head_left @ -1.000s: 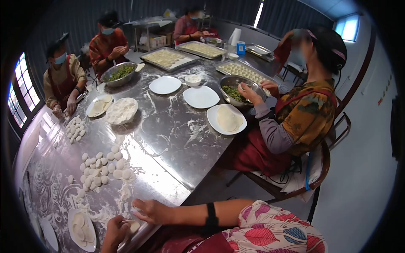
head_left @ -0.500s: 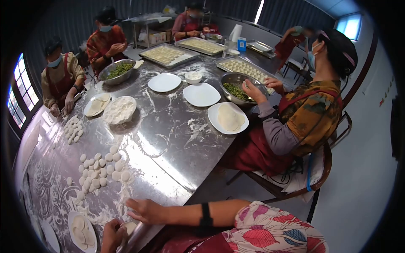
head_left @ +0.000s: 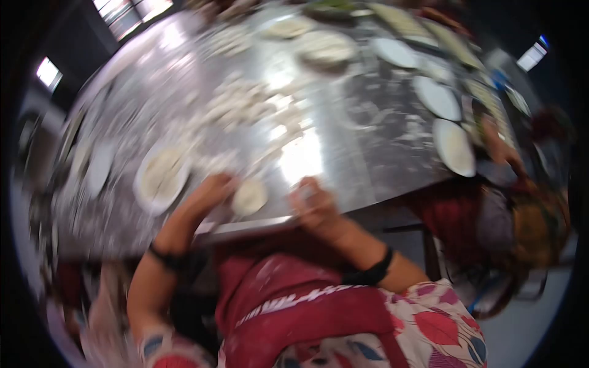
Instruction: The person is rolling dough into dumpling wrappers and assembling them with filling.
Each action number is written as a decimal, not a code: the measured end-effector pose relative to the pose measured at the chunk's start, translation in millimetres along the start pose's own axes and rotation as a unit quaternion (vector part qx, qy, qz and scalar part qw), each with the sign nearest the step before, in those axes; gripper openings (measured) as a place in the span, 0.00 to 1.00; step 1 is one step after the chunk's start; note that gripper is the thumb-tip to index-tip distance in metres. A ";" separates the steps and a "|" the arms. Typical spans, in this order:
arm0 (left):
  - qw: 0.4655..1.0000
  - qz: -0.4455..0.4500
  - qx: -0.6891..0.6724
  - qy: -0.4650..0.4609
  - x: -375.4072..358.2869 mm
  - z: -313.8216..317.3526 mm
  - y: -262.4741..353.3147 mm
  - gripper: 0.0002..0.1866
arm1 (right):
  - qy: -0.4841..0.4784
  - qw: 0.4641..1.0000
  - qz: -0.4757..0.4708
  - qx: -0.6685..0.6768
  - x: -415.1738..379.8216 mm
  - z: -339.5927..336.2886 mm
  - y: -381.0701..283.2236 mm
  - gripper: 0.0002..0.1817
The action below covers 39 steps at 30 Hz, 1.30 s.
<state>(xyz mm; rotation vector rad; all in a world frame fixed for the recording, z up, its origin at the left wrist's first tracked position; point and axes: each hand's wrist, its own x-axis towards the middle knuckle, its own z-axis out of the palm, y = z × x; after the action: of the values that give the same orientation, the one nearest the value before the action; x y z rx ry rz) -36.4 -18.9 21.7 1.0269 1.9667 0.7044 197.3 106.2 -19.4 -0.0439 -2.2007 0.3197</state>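
Note:
A round, pale dumpling wrapper [head_left: 250,196] lies by the front edge of the floury steel table. My left hand [head_left: 215,191] is at its left side, fingers closed on its edge. To the right of the wrapper, apart from it, my right hand [head_left: 316,207] has its fingers curled in; a pale patch shows at them, too blurred to name. A white plate [head_left: 145,199] carrying flat wrappers stands left of my left hand. Beyond my hands lies a cluster of small dough pieces [head_left: 239,104]. The whole view is smeared by motion.
A bowl of flour [head_left: 325,52] stands farther back. White plates [head_left: 437,98] line the right side, one with wrappers [head_left: 454,148]. A co-worker's arm [head_left: 500,147] is at the far right; trays [head_left: 402,24] stand at the back. Another plate [head_left: 99,168] lies far left.
My view has swung down and left, so the table edge, my apron and both forearms now show. My right hand is now apart from my left, with the wrapper visible between them.

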 end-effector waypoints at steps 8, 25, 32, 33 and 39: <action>0.997 0.028 -0.070 0.024 14.0 2.6 -10.5 0.07 | 0.000 0.971 0.210 0.110 10.6 0.2 -11.9 0.15; 0.982 0.104 0.161 -0.004 26.9 10.6 8.5 0.10 | 0.014 0.958 0.256 0.130 51.8 34.4 23.6 0.13; 0.995 0.072 0.063 -0.001 11.6 15.2 -11.6 0.10 | 0.010 0.949 0.261 0.177 34.2 15.0 4.7 0.12; 0.992 0.081 0.099 0.021 10.4 16.0 -11.0 0.11 | -0.006 0.946 0.281 0.160 45.3 23.8 15.5 0.12; 0.990 0.050 0.097 0.092 27.1 18.1 -13.3 0.13 | 0.020 0.964 0.244 0.108 81.7 75.2 54.8 0.15</action>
<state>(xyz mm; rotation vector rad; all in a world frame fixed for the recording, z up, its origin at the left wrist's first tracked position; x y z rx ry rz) -36.3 -0.8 -8.5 1.2222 2.1898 0.6934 83.7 155.0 -12.2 -0.4725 -2.0787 0.8235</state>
